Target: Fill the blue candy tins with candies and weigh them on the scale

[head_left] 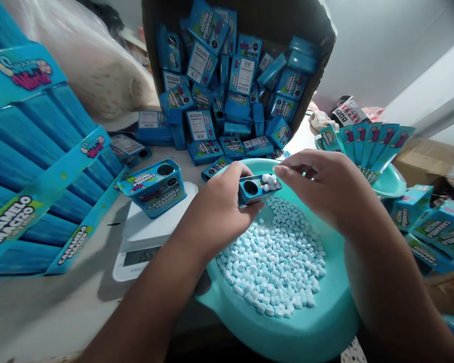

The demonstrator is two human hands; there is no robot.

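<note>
Small blue box [260, 187] is held over a turquoise basin [287, 342], top up
White candies [270, 182] cluster at its top beside a round dark hole [250, 188].

The candies [272, 259] are pale blue, the basin [295, 338] turquoise, the scale [147, 229] white, the held container [260, 189] blue

Candy-packing workspace, digital scale [147, 229], basin [295, 338] of loose candies [272, 257], carton [324, 45] of blue packets [200, 126]

The left forearm [155, 287] slants in from the near left, its left hand [221, 204] curled in a grip. The right forearm [389, 282] rises from the near right; the right hand [321, 184] arches leftward, fingers bent, fingertips near the left hand but apart.
</note>
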